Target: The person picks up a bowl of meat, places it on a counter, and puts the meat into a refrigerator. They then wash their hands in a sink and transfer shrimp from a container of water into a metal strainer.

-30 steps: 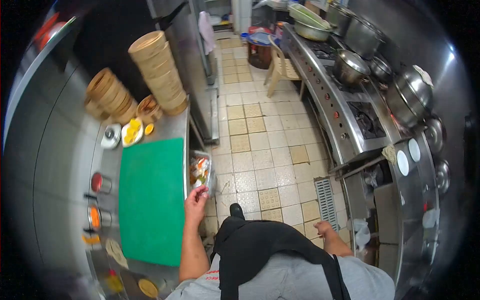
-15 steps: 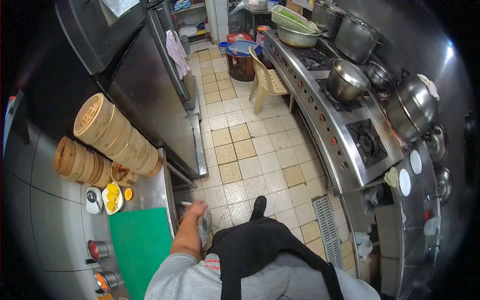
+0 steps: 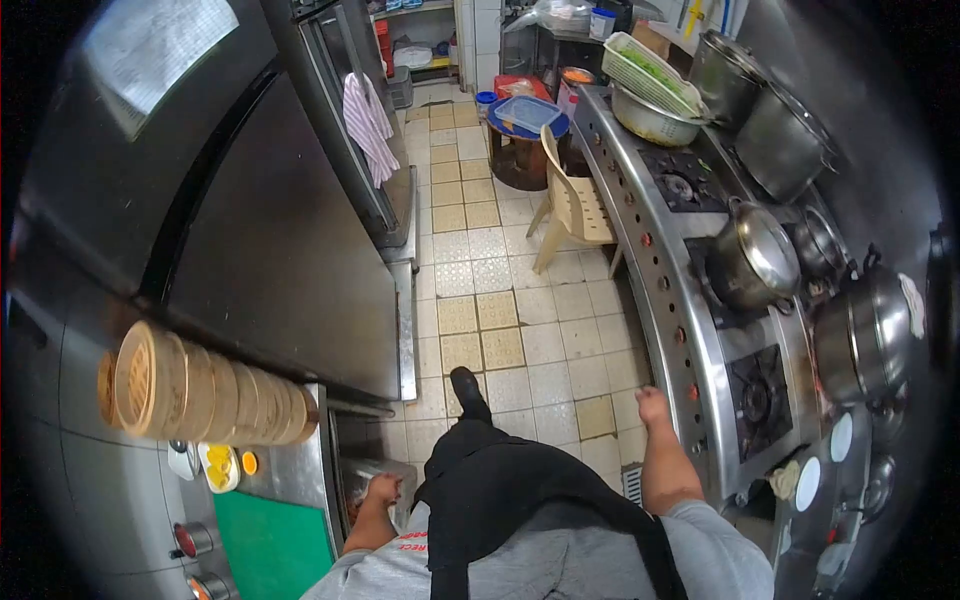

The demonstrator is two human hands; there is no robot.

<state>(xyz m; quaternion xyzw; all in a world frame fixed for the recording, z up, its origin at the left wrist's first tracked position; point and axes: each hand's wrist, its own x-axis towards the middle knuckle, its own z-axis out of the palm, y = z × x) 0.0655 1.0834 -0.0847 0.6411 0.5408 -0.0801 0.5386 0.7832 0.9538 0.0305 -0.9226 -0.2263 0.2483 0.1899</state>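
Note:
My left hand hangs low beside the steel counter, in front of a clear plastic container under the counter's edge. Its fingers are loosely bent and hold nothing visible. My right hand is swung forward over the floor, near the front panel of the steel stove. Its fingers are curled in, with nothing showing in them. One black shoe is stepping ahead on the tiles.
Bamboo steamers are stacked on the counter near a green cutting board. A tall steel refrigerator lines the left. Pots, including a lidded one, stand on the stove. A beige chair stands in the aisle.
I have moved forward along the aisle, and the steamers have come closer. My right hand has swung into view; my left hand has dropped back. A different foot shows in front.

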